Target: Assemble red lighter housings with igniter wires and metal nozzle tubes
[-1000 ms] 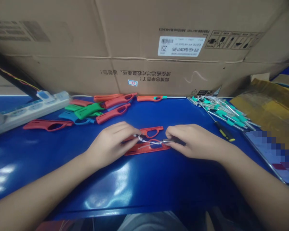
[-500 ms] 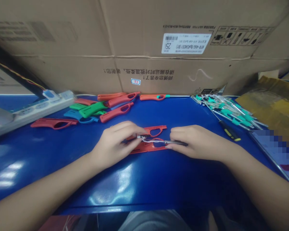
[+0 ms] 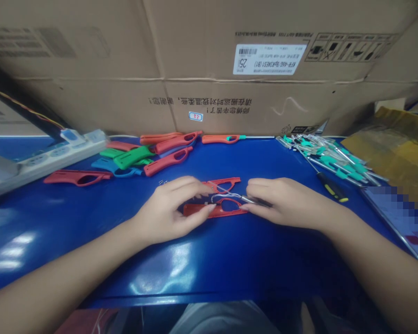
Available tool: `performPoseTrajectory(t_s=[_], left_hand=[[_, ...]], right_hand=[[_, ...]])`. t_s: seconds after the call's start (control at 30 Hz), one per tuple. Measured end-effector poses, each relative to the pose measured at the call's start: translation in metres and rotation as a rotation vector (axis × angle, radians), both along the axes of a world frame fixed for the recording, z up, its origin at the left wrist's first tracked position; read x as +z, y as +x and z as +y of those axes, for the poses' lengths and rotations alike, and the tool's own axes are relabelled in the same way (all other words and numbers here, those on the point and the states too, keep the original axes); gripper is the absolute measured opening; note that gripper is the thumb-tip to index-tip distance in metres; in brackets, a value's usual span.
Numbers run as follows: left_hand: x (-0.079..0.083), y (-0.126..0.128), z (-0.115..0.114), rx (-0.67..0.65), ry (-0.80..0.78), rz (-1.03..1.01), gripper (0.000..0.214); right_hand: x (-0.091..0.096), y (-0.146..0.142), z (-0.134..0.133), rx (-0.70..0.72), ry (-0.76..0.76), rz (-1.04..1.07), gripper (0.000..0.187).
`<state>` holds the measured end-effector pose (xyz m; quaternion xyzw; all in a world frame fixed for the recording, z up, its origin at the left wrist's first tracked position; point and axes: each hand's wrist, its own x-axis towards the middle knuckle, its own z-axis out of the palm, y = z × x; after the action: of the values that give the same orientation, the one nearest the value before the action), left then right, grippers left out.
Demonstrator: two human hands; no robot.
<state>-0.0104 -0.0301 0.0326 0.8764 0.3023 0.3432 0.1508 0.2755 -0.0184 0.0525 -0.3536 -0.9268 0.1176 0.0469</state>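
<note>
On the blue table between my hands lie two red halves of a gas lighter casing. The nearer casing half lies by my left thumb, and the farther casing half is partly behind my left fingers. My left hand is open, thumb and fingertips apart around the nearer half's handle. In my right hand, thumb and fingers pinch a dark metal lighter tube. Thin white wires run from its left end over the casing halves towards my left fingertips.
Red, green and blue lighter casings are piled at the back left beside a white power strip. An assembled orange lighter lies at the back. To the right are metal-and-green lighter parts, a screwdriver and a tablet-like device.
My left fingers have parted from the small dark piece with white wire that they pinched. The tube in my right hand has tilted slightly.
</note>
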Motion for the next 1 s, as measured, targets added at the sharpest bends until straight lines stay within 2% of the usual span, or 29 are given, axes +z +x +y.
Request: performPoseTrajectory(t_s=[0.07,0.2,0.43,0.63,0.77,0.9,1.0], left_hand=[[-0.001,-0.001,0.002,0.007,-0.013,0.06,0.029],[-0.005,-0.003,0.007,0.027,-0.036,0.131,0.034],[-0.009,-0.002,0.011,-0.011,-0.001,0.156,0.018],[-0.007,-0.002,0.011,-0.022,0.039,0.156,0.017],[-0.006,-0.003,0.01,-0.027,0.06,0.146,0.016],[-0.002,-0.001,0.006,-0.027,-0.014,0.112,0.014],[0.002,0.003,0.002,0.016,-0.195,0.034,0.019]], right_hand=[[0.001,0.0,0.0,0.002,0.005,0.006,0.031],[0.002,0.0,0.0,0.003,0.025,0.02,0.032],[0.002,0.001,-0.001,0.012,0.051,0.027,0.031],[0.002,0.001,0.0,-0.003,0.056,0.011,0.031],[0.0,0.002,0.002,-0.029,0.05,0.0,0.022],[-0.006,0.002,0.002,-0.037,0.001,0.067,0.024],[-0.009,0.0,-0.001,-0.032,-0.105,0.175,0.032]])
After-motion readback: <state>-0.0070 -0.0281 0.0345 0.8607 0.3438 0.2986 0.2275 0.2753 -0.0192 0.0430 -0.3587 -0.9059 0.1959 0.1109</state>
